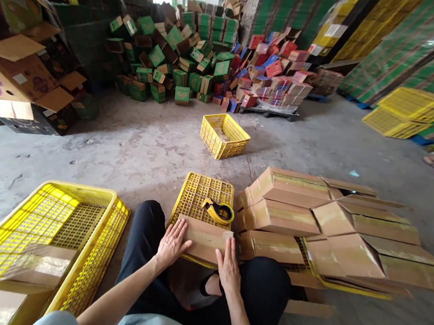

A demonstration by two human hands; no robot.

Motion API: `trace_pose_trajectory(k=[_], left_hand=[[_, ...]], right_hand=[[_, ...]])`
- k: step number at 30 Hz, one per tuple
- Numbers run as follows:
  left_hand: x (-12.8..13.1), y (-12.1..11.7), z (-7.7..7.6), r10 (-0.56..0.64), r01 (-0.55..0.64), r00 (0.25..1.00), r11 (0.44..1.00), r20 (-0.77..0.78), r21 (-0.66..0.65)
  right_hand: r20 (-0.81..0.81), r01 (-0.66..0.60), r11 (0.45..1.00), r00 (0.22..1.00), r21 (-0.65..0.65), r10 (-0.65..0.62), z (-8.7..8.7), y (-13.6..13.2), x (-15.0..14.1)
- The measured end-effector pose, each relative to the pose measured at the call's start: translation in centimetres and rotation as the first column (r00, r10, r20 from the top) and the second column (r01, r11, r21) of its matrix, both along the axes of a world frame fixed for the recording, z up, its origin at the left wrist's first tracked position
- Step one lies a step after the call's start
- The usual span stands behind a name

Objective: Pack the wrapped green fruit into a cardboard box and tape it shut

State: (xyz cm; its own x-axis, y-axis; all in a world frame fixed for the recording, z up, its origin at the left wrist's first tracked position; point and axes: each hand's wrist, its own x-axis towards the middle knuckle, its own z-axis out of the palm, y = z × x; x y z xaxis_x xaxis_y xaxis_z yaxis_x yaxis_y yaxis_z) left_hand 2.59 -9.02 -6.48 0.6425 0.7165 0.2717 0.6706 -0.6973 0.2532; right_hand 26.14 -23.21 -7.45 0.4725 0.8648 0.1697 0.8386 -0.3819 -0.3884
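Note:
A flat brown cardboard box [204,238] lies across the near end of an upturned yellow plastic crate [195,192], between my knees. My left hand [172,242] rests on the box's left end, fingers stretched out over its top. At the right end, my right hand [228,262] lies against the box with its fingers extended along the edge. Neither hand is wrapped round anything. Just beyond the box, a yellow and black tape dispenser [219,211] lies on the crate.
Folded cardboard boxes [296,186] are piled at my right. A large yellow crate [115,203] at my left holds cardboard pieces. Ahead on the concrete floor stands a smaller yellow crate [225,149]. Heaps of green boxes [181,95] and red boxes [273,69] lie farther back.

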Motion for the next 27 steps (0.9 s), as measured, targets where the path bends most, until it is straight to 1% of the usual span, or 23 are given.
trace_pose_trajectory(k=[1, 3, 6, 8, 11, 14, 17, 20, 24, 27], left_hand=[[-0.4, 0.1, -0.1, 0.011, -0.011, 1.000, 1.000, 0.000, 0.008], [-0.6, 0.0, -0.3, 0.023, -0.023, 1.000, 1.000, 0.007, 0.020], [0.0, -0.1, -0.6, 0.040, -0.041, 0.999, 0.999, 0.030, 0.027], [0.5, -0.1, -0.7, 0.057, -0.058, 0.997, 0.998, 0.043, 0.023], [0.7, 0.0, -0.8, 0.060, -0.061, 0.997, 0.998, 0.056, 0.014], [0.4, -0.1, -0.9, 0.048, -0.049, 0.998, 0.999, 0.045, 0.016], [0.0, -0.2, -0.8, 0.050, -0.050, 0.998, 0.999, 0.025, 0.016], [-0.1, -0.2, -0.7, 0.054, -0.054, 0.998, 0.998, 0.021, 0.010], [-0.3, 0.1, -0.5, 0.042, -0.042, 0.999, 0.999, 0.014, 0.008], [-0.3, -0.1, -0.6, 0.044, -0.044, 0.999, 0.999, 0.021, 0.012]], right_hand=[[0.024, 0.006, 1.000, 1.000, -0.021, -0.005, 0.1, 0.0, 0.0], [0.085, 0.042, 0.994, 0.996, -0.104, -0.033, 0.7, 0.1, -0.3], [0.170, 0.076, 0.970, 0.985, -0.231, -0.037, 2.0, 0.9, -1.7], [0.191, 0.042, 0.961, 0.982, -0.273, 0.012, 2.8, 2.1, -3.2], [0.173, -0.034, 0.950, 0.981, -0.311, 0.092, 3.6, 4.4, -5.9], [0.139, -0.115, 0.941, 0.976, -0.320, 0.167, 3.8, 6.4, -8.3], [0.116, -0.156, 0.931, 0.972, -0.331, 0.204, 3.9, 7.2, -9.5], [0.129, -0.114, 0.932, 0.977, -0.345, 0.168, 4.1, 6.6, -8.7], [0.160, 0.005, 0.931, 0.985, -0.366, 0.058, 4.3, 4.0, -5.0], [0.165, 0.078, 0.935, 0.986, -0.347, -0.021, 3.8, 1.8, -2.5]])
